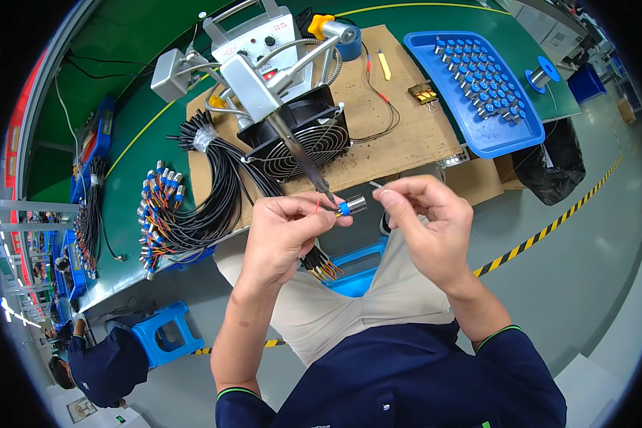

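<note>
My left hand (285,232) pinches a small metal connector (355,205) with a silver shell and a blue ring, thin coloured wires at its back. The long dark tip of a soldering iron (303,160), held on a stand arm, comes down to the connector's wired end. Just right of it, my right hand (435,225) closes thumb and forefinger on a thin grey strand, probably solder wire (376,185). Below my left hand hang black cable ends (317,262) with bare coloured wires.
A black fan (303,135) stands on cardboard (406,135) beside a white soldering station (257,43). Finished-looking black cables (221,171) lie left. A blue tray (488,143) holds several connectors, with a wire spool (542,75) beside it. Another person (110,367) sits near a blue stool (165,335).
</note>
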